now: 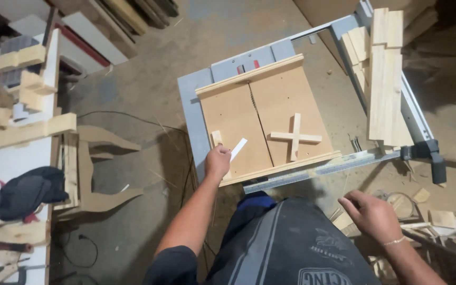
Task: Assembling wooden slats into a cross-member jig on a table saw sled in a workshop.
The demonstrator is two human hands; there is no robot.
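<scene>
The floor of this workshop is dusty grey, with wood bits lying all about. In the middle stands a grey saw table (196, 116), and on top of it sits a flat brown sled (270, 111) with a thin cut line running down its middle.

The person's left hand (217, 161) rests at the near left corner of the sled. Its fingers are closed around a small pale wood strip (238, 148), which sticks out over the board. Just beside it lies a short wood block (216, 138). A wooden cross (295, 137) lies flat on the right half of the sled.

The right hand (371, 214) hangs low by the person's dark apron (291, 243), fingers loosely spread, holding nothing. It is well apart from the sled, close to a heap of offcuts (439, 219). A stack of pale planks (383, 79) lies along the right side of the table.

What could go wrong? I think the little strip is so small that fingers would be close to the cut line if it gets pushed there. The cross is not held down, so it might slide or jump. The black cable (133, 119) on the floor could catch a foot.
</scene>
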